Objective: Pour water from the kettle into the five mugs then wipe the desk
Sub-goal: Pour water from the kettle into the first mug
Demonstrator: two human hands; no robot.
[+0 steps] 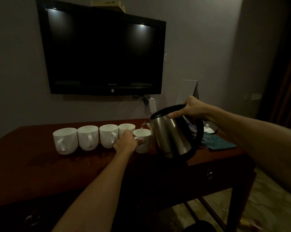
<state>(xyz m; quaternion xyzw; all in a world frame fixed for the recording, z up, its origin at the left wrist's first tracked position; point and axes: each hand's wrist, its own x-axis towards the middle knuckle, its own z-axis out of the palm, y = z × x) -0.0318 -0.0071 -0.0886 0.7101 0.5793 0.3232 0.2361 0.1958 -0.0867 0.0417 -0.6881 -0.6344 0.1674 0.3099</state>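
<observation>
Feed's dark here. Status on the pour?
Right hand grips steel kettle, tilted, pouring. Left hand holds rightmost white mug. Nothing in the way.

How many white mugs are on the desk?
5. Four stand in a row on the desk: far-left mug, second mug, third mug, fourth mug. The fifth mug, at the right end, is held by the left hand under the kettle.

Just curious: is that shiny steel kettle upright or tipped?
Tipped: the steel kettle leans spout-down, water streaming into the white mug.
</observation>
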